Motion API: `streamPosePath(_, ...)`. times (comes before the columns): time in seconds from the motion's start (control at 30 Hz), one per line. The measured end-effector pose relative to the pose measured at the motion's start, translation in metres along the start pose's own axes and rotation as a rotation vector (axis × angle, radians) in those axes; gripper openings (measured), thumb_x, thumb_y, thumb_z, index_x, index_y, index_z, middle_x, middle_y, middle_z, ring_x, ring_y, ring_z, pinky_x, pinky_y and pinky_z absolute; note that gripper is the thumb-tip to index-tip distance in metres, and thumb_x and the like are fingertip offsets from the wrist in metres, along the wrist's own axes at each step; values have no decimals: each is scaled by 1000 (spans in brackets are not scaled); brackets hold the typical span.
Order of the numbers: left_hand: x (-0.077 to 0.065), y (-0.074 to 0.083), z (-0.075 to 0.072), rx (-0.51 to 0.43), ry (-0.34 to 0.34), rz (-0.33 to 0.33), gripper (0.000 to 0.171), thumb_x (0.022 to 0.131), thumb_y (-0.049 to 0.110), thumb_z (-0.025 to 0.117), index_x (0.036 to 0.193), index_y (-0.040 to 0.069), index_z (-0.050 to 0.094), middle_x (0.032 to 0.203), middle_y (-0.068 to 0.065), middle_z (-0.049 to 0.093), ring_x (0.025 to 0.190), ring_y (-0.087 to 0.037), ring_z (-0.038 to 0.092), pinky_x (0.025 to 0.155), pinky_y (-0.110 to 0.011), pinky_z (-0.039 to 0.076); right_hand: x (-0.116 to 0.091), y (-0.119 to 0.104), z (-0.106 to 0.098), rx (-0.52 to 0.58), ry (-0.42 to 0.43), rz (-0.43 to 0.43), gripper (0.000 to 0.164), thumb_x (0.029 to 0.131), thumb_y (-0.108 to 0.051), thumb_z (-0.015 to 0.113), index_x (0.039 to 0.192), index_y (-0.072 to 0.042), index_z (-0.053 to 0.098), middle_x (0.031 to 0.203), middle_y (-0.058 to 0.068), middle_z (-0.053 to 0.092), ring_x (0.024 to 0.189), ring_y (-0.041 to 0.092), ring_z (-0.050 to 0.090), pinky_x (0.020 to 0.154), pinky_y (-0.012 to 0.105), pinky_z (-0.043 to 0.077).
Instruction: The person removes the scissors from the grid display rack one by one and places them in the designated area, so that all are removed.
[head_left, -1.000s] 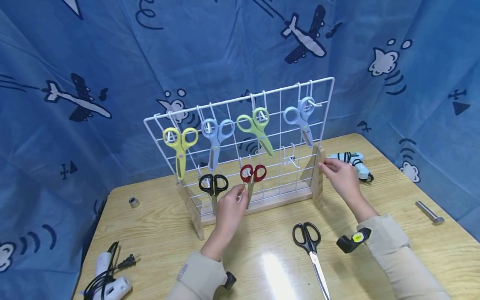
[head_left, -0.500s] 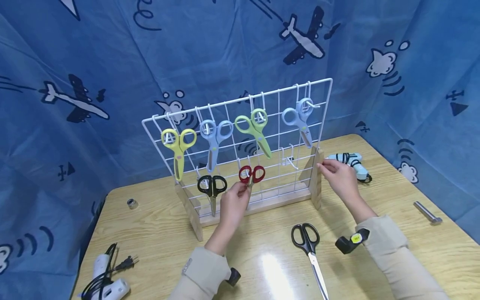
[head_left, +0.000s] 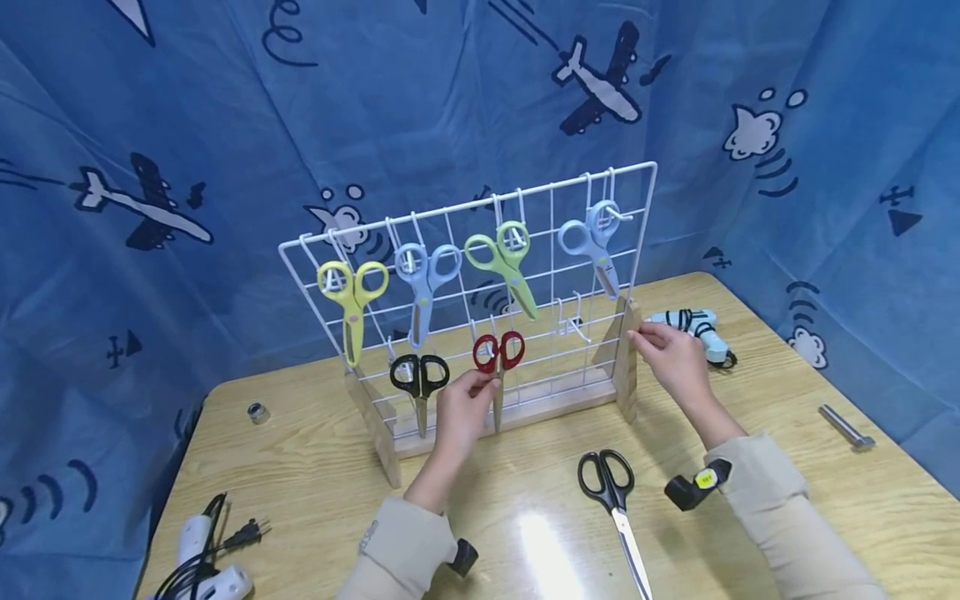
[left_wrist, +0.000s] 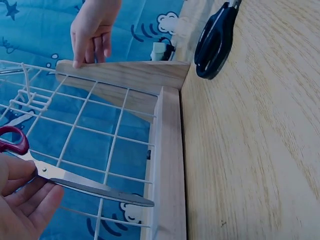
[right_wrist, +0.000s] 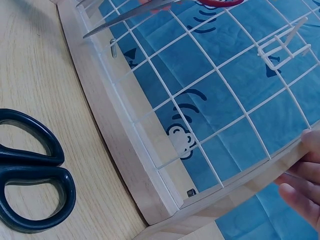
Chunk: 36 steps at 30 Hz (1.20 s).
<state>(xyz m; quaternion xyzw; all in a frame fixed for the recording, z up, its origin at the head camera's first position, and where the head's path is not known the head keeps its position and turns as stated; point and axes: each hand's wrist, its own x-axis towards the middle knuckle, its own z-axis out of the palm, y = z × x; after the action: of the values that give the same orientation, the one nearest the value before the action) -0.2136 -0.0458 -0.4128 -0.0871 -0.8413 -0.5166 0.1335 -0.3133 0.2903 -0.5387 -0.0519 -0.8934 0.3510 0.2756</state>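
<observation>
A pair of red-handled scissors hangs in the lower row of a white wire grid rack, blades down. My left hand pinches it near the pivot; in the left wrist view the blades lie along the grid. My right hand grips the wooden end post of the rack, thumb in front. To the left hang black-handled scissors. Above are yellow scissors, blue scissors, green scissors and another blue pair.
Large black-handled scissors lie on the table before the rack. A bare hook is at the lower right of the grid. A light-blue corded tool, a metal rod, a small metal cylinder and a white corded device lie around.
My left fingers have shifted up the red-handled scissors from the blades to near the pivot, and the blades now hang straighter. My right hand stays on the post; the head view has drifted slightly.
</observation>
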Motion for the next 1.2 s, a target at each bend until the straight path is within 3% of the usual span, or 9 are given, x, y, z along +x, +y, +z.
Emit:
streamPosePath(0.2,-3,7,-4,-79,-34,15,11,76,13,62,81,4,64,76,-8,65,66,-14,59,59,-18,49,0,-2,0,1,2,-5,35,73,-57,49,98,-34,57,92,-8,64,77,4,60,57,21,51)
streamPosePath(0.37,-9,16,-8,-86,-50,62,11,75,13,63,79,3,65,75,-8,65,63,-13,59,58,-18,49,1,-4,-1,5,8,5,35,72,-57,49,97,-34,57,91,-9,64,76,3,60,56,20,51)
streamPosePath(0.6,-28,30,-18,-110,-120,56,13,77,16,61,83,4,64,78,-8,65,66,-11,59,59,-17,49,0,-5,1,2,4,6,35,72,-58,49,97,-35,57,91,-10,64,76,2,60,57,21,51)
streamPosePath(0.83,-49,31,-21,-88,-183,118,13,78,17,61,82,5,64,79,-7,65,67,-11,60,59,-16,49,3,-3,4,-20,12,-5,34,72,-58,49,97,-36,56,91,-11,63,76,2,60,57,22,51)
streamPosePath(0.97,-61,27,-20,-171,-253,26,15,77,16,61,82,2,64,77,-10,64,65,-11,60,58,-19,51,3,-3,4,-26,-1,-21,35,74,-57,48,99,-34,57,92,-10,63,76,4,60,56,23,51)
streamPosePath(1.1,-72,21,-18,-355,-343,-161,18,77,12,60,86,-4,62,80,-15,62,67,-16,61,61,-24,52,1,-5,1,-35,12,-8,36,73,-58,48,97,-34,57,91,-9,64,72,4,61,55,24,51)
streamPosePath(1.2,-80,13,-16,-434,-395,-285,18,77,9,60,86,-6,60,79,-16,61,65,-18,61,61,-28,52,-1,-6,-1,-30,14,4,37,72,-59,48,97,-33,58,91,-7,64,70,6,62,55,26,51)
